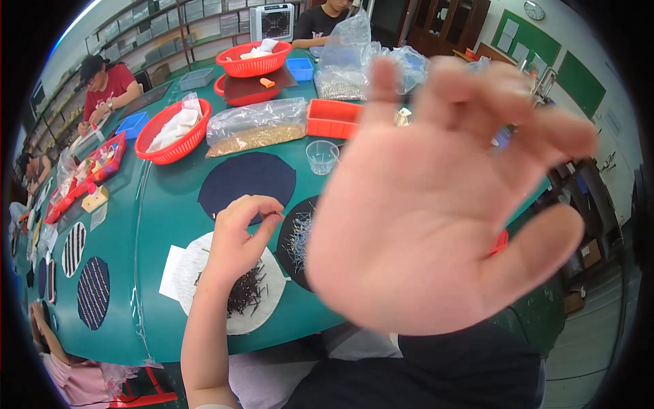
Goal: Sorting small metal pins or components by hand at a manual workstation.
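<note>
The right hand (436, 198) is raised close to the camera, palm out, fingers spread and holding nothing — blurred. The left hand (242, 235) pinches a thin dark pin (272, 215) just above the white pad (204, 262), where dark pins (246, 292) lie heaped below the wrist.

Workshop: shared sorting table (157, 204), parts baskets (170, 133)

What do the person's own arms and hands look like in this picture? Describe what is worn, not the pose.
Both hands are bare: no gloves, rings or watch show. The left hand and its forearm are uncovered, with no sleeve in view. The right hand fills much of the view, blurred, palm facing the camera; its forearm is hidden.
</note>
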